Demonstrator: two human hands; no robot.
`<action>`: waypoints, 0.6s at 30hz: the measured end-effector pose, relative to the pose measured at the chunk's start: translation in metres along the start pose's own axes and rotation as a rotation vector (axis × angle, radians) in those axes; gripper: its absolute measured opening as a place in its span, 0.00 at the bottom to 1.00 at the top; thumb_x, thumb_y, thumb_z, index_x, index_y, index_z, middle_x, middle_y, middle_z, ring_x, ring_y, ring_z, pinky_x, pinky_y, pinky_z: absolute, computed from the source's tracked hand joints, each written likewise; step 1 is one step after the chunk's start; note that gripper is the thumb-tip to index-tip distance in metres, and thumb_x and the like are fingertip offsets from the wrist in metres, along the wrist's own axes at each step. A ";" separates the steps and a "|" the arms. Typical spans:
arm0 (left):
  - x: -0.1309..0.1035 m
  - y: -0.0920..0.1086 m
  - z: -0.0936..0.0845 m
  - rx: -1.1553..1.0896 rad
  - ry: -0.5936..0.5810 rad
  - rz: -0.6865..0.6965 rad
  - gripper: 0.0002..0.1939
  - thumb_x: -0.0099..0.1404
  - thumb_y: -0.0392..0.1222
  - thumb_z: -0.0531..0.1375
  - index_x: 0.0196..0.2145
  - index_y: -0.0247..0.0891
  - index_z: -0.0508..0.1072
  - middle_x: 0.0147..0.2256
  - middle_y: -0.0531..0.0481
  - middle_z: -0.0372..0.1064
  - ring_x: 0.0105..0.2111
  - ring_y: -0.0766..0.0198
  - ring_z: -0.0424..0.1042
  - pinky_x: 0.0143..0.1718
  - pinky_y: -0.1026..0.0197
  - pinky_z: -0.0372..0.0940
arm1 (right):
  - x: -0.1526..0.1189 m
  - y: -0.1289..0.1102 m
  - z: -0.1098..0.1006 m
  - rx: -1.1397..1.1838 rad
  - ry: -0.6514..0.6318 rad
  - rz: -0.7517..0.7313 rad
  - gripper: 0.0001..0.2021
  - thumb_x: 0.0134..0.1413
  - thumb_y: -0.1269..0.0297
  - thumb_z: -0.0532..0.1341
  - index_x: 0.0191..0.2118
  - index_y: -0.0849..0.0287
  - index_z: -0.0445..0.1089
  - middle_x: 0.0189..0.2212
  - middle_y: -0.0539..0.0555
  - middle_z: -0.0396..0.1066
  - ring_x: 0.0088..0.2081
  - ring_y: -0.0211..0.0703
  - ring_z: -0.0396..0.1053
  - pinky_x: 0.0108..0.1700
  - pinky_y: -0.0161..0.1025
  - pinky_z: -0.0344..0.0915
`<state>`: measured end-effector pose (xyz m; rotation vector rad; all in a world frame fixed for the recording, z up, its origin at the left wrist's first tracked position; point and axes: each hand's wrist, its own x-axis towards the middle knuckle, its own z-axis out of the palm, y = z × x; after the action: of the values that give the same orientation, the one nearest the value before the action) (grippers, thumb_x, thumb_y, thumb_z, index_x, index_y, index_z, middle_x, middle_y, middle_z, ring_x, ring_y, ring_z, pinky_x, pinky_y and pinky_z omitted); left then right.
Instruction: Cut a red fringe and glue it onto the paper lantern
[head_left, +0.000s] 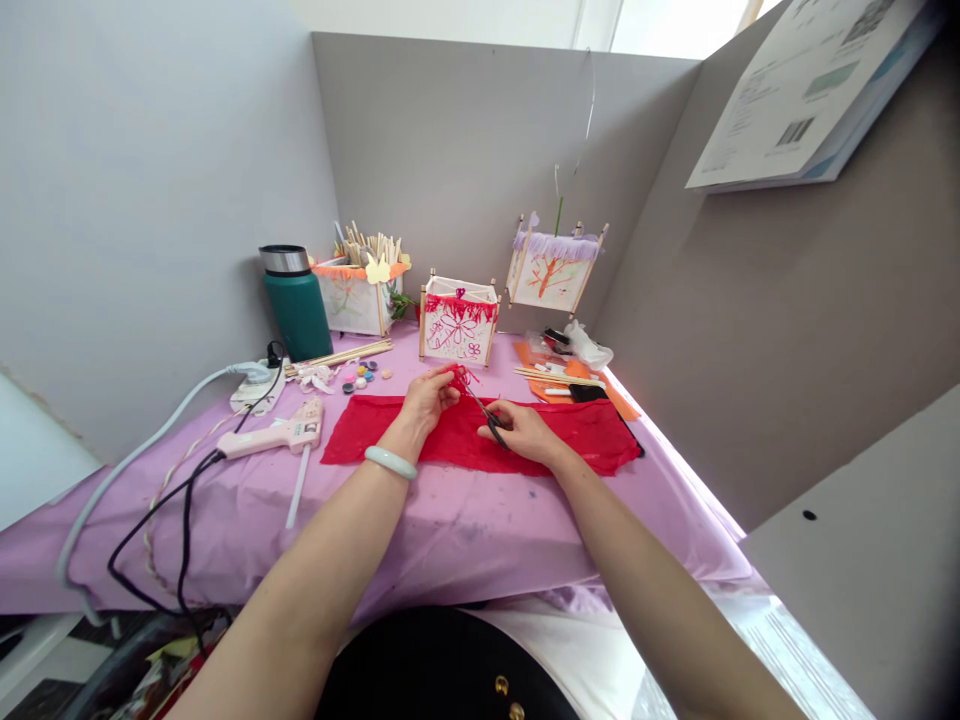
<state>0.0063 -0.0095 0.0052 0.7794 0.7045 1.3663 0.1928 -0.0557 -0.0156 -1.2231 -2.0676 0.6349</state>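
purple cloth (480, 520) lies in front, with a red fabric sheet (581, 438) across it. above that sheet, the right hand (521, 432) grips black-handled scissors (496, 431), blades at the red frayed strip (460, 376) pinched in the left hand (430, 396) (a pale bangle (391, 462) circles that wrist). beyond, a red-fringed white box (459, 327) stands upright.

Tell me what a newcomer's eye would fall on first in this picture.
Probably the wide red sheet spread across the purple tablecloth, with the left hand above it holding a frayed red strip and the right hand pointing dark-handled scissors at it. Behind, a red-fringed white box stands near the middle, and a tilted, lilac-fringed one is to its right. At the back left stands a tall green bottle.
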 end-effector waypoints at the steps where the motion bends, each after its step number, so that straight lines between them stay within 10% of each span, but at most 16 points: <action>1: 0.000 0.000 0.000 -0.001 -0.007 -0.004 0.15 0.52 0.29 0.62 0.39 0.30 0.73 0.30 0.47 0.74 0.16 0.75 0.65 0.21 0.68 0.63 | 0.000 -0.001 0.000 -0.001 0.000 0.004 0.19 0.46 0.48 0.61 0.39 0.58 0.67 0.21 0.46 0.61 0.23 0.35 0.58 0.25 0.32 0.52; 18: 0.002 -0.002 -0.003 0.017 -0.061 -0.003 0.15 0.52 0.30 0.63 0.40 0.31 0.73 0.34 0.44 0.75 0.16 0.75 0.65 0.20 0.68 0.63 | 0.001 0.003 0.001 -0.002 0.003 0.004 0.19 0.47 0.48 0.61 0.38 0.58 0.67 0.21 0.46 0.64 0.24 0.36 0.60 0.26 0.32 0.53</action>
<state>0.0056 -0.0072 0.0021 0.8300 0.6702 1.3299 0.1928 -0.0534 -0.0179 -1.2286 -2.0644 0.6318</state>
